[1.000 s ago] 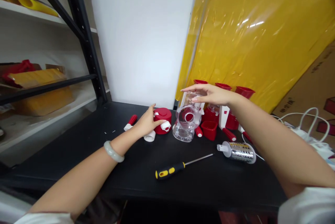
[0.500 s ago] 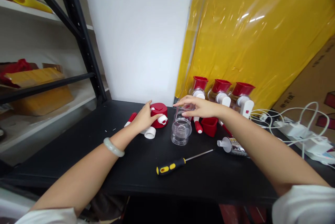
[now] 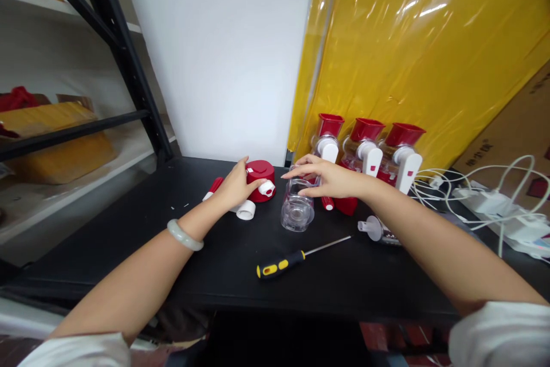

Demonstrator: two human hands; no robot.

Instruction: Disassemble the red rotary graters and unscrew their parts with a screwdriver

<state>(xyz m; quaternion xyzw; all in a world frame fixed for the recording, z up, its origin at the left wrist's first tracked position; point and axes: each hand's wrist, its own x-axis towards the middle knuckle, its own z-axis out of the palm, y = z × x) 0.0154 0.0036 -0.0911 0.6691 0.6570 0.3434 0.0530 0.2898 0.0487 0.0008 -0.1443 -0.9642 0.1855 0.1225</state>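
My left hand (image 3: 241, 185) is closed round the left side of a red round base (image 3: 260, 177) with a white knob. Just below it lie a white crank piece (image 3: 245, 210) and a red-tipped handle (image 3: 213, 187). My right hand (image 3: 320, 176) hovers at the top of a clear plastic housing (image 3: 297, 212), thumb and fingers apart; whether they touch it I cannot tell. A screwdriver (image 3: 281, 265) with a black and yellow handle lies in front. To its right is a metal drum (image 3: 380, 230) with a clear shaft, partly behind my right forearm.
Three red and white rotary graters (image 3: 365, 152) stand at the back right. White cables and power strips (image 3: 494, 201) lie at the far right beside a cardboard box (image 3: 507, 132). A black-framed shelf (image 3: 129, 69) rises at the left.
The view has shifted slightly. My left hand stays at the red base, and my right hand stays at the top of the clear housing, which appears tipped a little more toward me.
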